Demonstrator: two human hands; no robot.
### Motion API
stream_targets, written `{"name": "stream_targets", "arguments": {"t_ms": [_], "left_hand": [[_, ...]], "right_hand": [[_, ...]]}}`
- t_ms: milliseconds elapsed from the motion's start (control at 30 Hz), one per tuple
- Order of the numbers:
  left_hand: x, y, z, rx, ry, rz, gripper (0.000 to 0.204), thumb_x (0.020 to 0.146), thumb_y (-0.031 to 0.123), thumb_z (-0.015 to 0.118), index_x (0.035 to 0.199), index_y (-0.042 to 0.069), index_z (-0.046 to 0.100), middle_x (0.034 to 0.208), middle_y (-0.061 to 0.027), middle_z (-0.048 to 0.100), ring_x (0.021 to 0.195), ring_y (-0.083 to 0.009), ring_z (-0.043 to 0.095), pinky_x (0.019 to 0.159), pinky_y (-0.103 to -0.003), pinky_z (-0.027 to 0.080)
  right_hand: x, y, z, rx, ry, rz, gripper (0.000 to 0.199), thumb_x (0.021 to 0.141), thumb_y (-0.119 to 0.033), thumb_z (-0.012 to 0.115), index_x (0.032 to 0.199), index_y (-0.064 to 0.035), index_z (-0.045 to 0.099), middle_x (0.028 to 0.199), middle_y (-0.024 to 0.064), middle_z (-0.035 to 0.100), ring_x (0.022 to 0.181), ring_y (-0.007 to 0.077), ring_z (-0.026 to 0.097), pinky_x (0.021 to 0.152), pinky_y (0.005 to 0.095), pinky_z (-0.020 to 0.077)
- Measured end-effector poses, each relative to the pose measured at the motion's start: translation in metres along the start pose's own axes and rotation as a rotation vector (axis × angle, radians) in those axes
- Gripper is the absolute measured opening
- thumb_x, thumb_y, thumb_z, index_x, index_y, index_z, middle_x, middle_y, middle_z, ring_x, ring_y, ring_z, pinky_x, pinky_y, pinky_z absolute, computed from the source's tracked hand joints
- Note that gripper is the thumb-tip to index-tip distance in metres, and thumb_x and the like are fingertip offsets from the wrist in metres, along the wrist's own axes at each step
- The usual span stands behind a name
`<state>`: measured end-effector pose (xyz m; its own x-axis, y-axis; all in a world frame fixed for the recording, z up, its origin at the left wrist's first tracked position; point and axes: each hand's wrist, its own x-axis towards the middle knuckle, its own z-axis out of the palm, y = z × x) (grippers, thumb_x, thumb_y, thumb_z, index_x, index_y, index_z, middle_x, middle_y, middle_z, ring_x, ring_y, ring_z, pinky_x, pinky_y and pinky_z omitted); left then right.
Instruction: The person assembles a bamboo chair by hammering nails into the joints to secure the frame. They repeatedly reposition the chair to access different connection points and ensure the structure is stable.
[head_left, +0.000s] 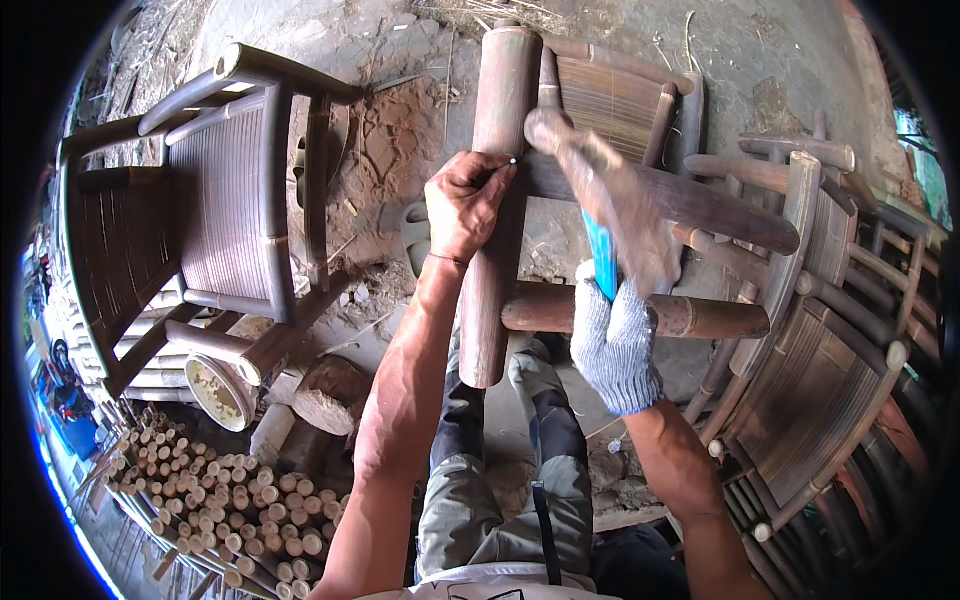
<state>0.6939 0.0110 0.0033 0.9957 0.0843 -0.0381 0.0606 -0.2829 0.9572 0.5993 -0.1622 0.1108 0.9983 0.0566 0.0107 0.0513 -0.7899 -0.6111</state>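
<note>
1 bamboo chair (222,205) stands left of the bamboo post (503,95), other bamboo chairs (815,400) to the right. The left hand (466,200) is on the post, the right hand (617,345) right of it. At left, a bucket (243,382) sits beyond the stacked bamboo poles (235,500).

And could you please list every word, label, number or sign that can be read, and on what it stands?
No text can be read.
Thick bamboo post and glove: no lettering visible.
White shirt: dark marks, cut off by the picture's edge, unreadable.
Blue object, far left: too small to tell.
</note>
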Motion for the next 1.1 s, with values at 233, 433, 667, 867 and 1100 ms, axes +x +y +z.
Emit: {"name": "stream_targets", "arguments": {"t_ms": [233, 433, 667, 867, 1100], "left_hand": [[-0.028, 0.005, 0.006, 0.116, 0.184, -0.215, 0.052, 0.074, 0.037, 0.085, 0.114, 0.008, 0.069, 0.074, -0.0076, 0.064, 0.068, -0.0133, 0.06, 0.065, -0.028, 0.049], [-0.058, -0.001, 0.012, 0.45, 0.234, -0.238, 0.075, 0.067, 0.049, 0.083, 0.123, 0.004, 0.064, 0.099, -0.0177, 0.067, 0.089, -0.0337, 0.068, 0.079, -0.039, 0.055], [-0.054, 0.012, 0.012, 0.414, 0.244, -0.267, 0.073, 0.067, 0.048, 0.082, 0.123, 0.004, 0.064, 0.095, -0.0171, 0.064, 0.084, -0.0353, 0.065, 0.075, -0.042, 0.054], [-0.056, 0.008, 0.012, 0.37, 0.247, -0.263, 0.073, 0.069, 0.048, 0.082, 0.124, 0.004, 0.063, 0.094, -0.0172, 0.064, 0.085, -0.0348, 0.065, 0.076, -0.041, 0.053], [-0.056, 0.003, 0.013, 0.36, 0.281, -0.229, 0.073, 0.067, 0.046, 0.085, 0.119, -0.001, 0.065, 0.093, -0.0174, 0.066, 0.086, -0.0311, 0.066, 0.078, -0.037, 0.052]], "right_hand": [[0.006, -0.002, -0.008, 0.086, -0.01, 0.069, 0.012, 0.097, -0.015, 0.055, 0.097, -0.0032, 0.054, 0.073, 0.0125, 0.058, 0.058, 0.0292, 0.059, 0.052, 0.0387, 0.0459], [0.017, 0.017, 0.011, -0.059, -0.4, 0.394, 0.022, 0.1, -0.021, 0.05, 0.093, -0.0004, 0.053, 0.07, 0.0208, 0.055, 0.061, 0.0314, 0.059, 0.056, 0.04, 0.0454], [-0.022, 0.039, 0.026, 0.546, -0.084, 0.396, 0.022, 0.099, -0.023, 0.051, 0.09, -0.0035, 0.055, 0.062, 0.0106, 0.051, 0.054, 0.0263, 0.052, 0.052, 0.0373, 0.0438], [-0.011, 0.012, 0.011, 0.509, -0.081, 0.432, 0.027, 0.099, -0.026, 0.052, 0.091, -0.0005, 0.055, 0.07, 0.0149, 0.059, 0.062, 0.0299, 0.062, 0.056, 0.039, 0.0469], [0.027, 0.01, 0.019, 0.18, -0.223, 0.48, 0.027, 0.099, -0.026, 0.052, 0.093, -0.0003, 0.057, 0.064, 0.0202, 0.059, 0.062, 0.037, 0.064, 0.056, 0.0434, 0.0478]]}}
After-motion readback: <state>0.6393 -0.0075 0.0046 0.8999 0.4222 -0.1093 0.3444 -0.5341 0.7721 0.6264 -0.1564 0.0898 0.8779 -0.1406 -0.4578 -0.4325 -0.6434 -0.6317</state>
